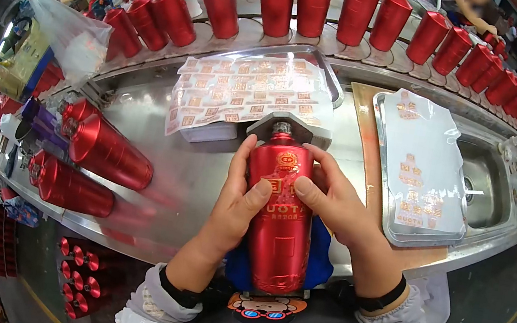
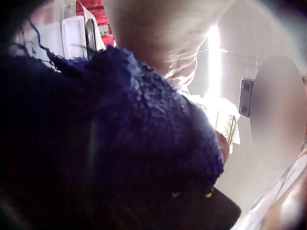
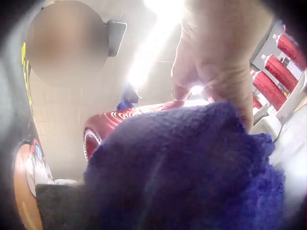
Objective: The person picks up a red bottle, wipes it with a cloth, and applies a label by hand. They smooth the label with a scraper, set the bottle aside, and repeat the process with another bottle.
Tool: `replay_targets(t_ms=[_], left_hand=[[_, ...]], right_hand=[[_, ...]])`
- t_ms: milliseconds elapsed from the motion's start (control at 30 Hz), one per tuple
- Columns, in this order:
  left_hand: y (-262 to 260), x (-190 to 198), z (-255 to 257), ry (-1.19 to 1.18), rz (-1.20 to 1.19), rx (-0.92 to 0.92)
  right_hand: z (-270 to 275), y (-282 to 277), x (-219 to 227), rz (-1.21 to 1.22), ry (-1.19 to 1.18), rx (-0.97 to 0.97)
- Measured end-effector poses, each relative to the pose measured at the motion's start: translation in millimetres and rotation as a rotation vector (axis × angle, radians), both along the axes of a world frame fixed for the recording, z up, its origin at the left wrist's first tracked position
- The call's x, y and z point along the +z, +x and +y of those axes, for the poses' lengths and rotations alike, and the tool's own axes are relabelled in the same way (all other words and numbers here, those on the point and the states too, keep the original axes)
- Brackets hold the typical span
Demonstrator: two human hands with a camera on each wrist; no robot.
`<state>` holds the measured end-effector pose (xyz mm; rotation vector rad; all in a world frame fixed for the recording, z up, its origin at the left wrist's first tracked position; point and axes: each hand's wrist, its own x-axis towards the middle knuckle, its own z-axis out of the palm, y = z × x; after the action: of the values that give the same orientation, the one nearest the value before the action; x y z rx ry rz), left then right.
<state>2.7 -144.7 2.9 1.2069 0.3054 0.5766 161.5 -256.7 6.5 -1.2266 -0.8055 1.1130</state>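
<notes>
A red metallic bottle point(image 1: 279, 246) with gold emblem and lettering lies tilted towards me in the head view, neck pointing away. My left hand point(image 1: 233, 199) grips its left side, fingers round the edge and thumb on the front beside the gold square. From the other side my right hand point(image 1: 340, 208) holds it, thumb pressing near the lettering. Under the bottle shows a blue cloth point(image 1: 322, 256). The cloth point(image 2: 144, 129) covers much of the left wrist view and hides the bottle there. In the right wrist view the bottle's base point(image 3: 93, 139) sticks out past the cloth point(image 3: 182, 163).
A grey angled metal piece point(image 1: 318, 137) stands behind the neck. Printed sheets point(image 1: 249, 92) lie on a tray beyond; another sheet point(image 1: 416, 166) covers a tray point(image 1: 425, 241) beside the sink point(image 1: 496, 179). Red bottles point(image 1: 108, 148) lie left. Several more point(image 1: 313, 8) line the far conveyor.
</notes>
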Motion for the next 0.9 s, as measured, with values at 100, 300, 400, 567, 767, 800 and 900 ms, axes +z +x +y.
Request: replay_targets(t_ms=[100, 300, 400, 567, 767, 800, 900], left_hand=[[0, 0, -1, 0.038, 0.020, 0.010], [0, -4, 1, -0.004, 0.001, 0.019], [0, -5, 4, -0.037, -0.020, 0.010], [2, 1, 1, -0.005, 0.024, 0.016], [4, 1, 2, 0.015, 0.046, 0.034], [4, 1, 2, 0.011, 0.042, 0.035], [4, 4, 8, -0.126, -0.016, 0.015]], right_hand=[[-1, -2, 1, 0.048, 0.024, 0.001], [-3, 2, 5, 0.166, -0.012, 0.038], [-2, 6, 5, 0.173, -0.091, 0.050], [5, -4, -11, 0.025, 0.065, -0.034], [0, 5, -9, 0.106, 0.014, 0.037], [-1, 6, -6, 0.115, -0.003, 0.033], [6, 4, -5, 0.061, -0.016, 0.012]])
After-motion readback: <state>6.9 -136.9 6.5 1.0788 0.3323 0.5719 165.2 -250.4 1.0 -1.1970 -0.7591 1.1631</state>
